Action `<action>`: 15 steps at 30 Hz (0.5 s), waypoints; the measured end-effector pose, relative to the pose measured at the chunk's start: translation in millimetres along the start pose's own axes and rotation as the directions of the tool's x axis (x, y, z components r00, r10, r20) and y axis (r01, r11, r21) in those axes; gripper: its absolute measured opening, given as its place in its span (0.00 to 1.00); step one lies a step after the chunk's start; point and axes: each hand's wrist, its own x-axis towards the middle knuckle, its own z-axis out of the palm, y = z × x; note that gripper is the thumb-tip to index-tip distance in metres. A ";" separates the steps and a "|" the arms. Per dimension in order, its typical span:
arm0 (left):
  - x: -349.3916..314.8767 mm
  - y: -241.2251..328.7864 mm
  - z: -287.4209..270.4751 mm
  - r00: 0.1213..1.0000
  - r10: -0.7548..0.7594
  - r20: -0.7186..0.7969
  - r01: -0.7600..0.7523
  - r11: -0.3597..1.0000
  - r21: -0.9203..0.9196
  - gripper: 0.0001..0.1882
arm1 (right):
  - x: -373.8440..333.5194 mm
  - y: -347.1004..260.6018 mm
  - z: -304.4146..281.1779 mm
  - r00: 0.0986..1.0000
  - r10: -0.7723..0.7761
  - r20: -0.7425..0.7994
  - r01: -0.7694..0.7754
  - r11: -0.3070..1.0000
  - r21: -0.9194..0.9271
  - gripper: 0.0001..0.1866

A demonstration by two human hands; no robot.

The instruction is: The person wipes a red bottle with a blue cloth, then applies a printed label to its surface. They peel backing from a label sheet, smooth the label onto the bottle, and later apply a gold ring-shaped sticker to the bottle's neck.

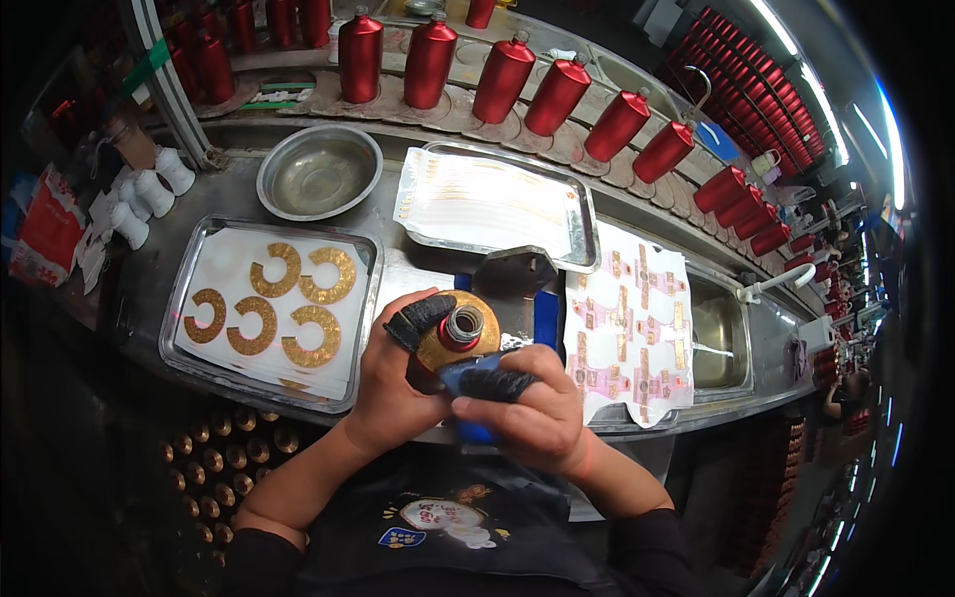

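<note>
In front of my body, my left hand [391,363] is closed around a bottle [431,350], its open threaded neck turned up towards me. A gold ring-shaped decal lies on the bottle's shoulder around the neck, with a bit of red at the neck's base. My right hand [532,410] pinches a flat dark-blue scraper [464,377] against the near side of the shoulder. Black covers wrap some fingers of both hands. To the left, a metal tray [171,323] holds a white sheet with several gold C-shaped decals [311,336].
A metal bowl [320,171] and a second tray [591,214] with striped decal sheets stand farther back. Pink-and-gold decal sheets [629,333] lie right, beside a sink [718,343] with a white tap [776,284]. Behind, red bottles [431,65] line a conveyor [393,117].
</note>
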 end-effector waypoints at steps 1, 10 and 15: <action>-0.4 0.4 1.7 1.000 0.004 -0.021 -0.004 1.000 0.009 0.41 | -1.1 -2.5 0.6 1.000 -0.022 0.007 0.021 0.998 0.052 0.16; -8.6 -1.3 17.2 0.978 0.156 -0.136 -0.113 0.952 0.283 0.38 | -3.4 -7.6 -1.1 0.994 0.050 -0.092 -0.051 0.999 -0.002 0.19; -12.0 -3.7 26.6 0.951 0.193 -0.242 -0.109 0.940 0.323 0.40 | 0.9 -9.4 1.5 0.999 -0.005 -0.050 0.007 0.999 0.043 0.19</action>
